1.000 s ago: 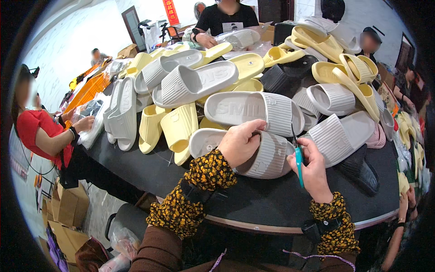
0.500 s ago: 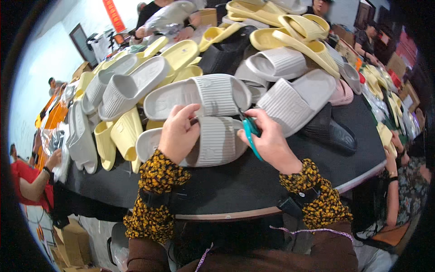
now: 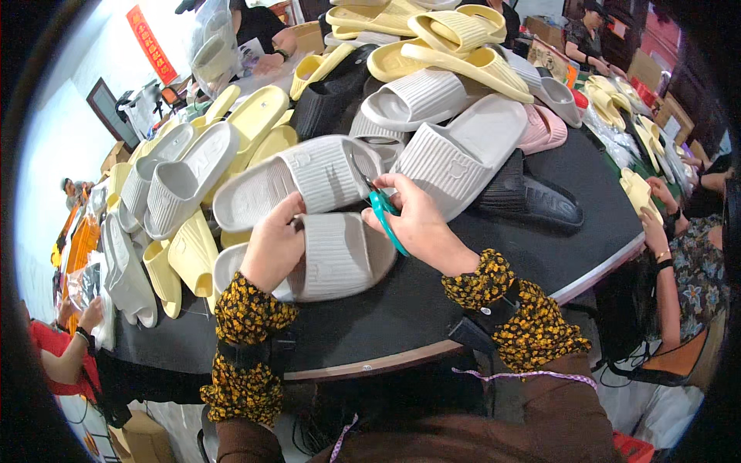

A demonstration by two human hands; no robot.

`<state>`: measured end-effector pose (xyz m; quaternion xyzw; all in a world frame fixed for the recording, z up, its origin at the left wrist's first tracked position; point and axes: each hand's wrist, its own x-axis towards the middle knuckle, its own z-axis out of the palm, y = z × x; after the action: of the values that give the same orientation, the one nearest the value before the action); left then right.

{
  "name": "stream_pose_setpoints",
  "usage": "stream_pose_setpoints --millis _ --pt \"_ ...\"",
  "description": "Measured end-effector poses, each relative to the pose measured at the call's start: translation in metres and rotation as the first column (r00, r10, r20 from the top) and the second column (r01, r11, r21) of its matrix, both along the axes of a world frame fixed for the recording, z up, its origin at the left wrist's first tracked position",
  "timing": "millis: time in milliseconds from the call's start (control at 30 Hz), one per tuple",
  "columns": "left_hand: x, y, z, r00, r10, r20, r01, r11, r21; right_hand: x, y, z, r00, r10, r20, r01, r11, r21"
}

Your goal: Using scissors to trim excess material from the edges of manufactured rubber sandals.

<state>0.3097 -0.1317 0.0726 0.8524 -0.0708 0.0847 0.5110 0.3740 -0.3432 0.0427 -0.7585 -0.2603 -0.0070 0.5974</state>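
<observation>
A pair of light grey ribbed slide sandals lies in front of me, the far slide just above the near slide. My left hand is closed at the near edge of the far slide's strap and covers part of the near slide. Teal-handled scissors are gripped in my right hand. Their dark blades meet the toe end of the far slide's strap; whether they are cutting anything is too small to see. Another grey slide lies close beyond my right hand.
Piled on the black table are yellow slides, grey slides, black slides and a pink slide. A person in black handles a clear bag across the table. Other people's hands work at both sides.
My view has swung to the right, so the scene sits further left. The far slide is tilted up more at its toe end, and the scissor blades have stayed at its strap edge.
</observation>
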Motion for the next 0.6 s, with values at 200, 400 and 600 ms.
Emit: stream_pose_setpoints --millis 200,400,600 --pt "-0.021 -0.021 -0.004 0.992 0.117 -0.052 -0.122 0.988 -0.096 0.007 -0.003 0.006 0.983 0.111 -0.146 -0.106 0.994 0.040" --pt "-0.041 -0.035 0.010 0.981 0.141 -0.136 -0.171 0.955 -0.241 -0.002 -0.008 0.016 0.947 0.285 -0.152 -0.260 0.952 0.162" --pt "-0.047 -0.035 0.013 0.983 -0.036 -0.182 -0.068 0.845 -0.531 -0.007 -0.008 0.021 0.920 0.376 -0.109 -0.352 0.916 0.193"
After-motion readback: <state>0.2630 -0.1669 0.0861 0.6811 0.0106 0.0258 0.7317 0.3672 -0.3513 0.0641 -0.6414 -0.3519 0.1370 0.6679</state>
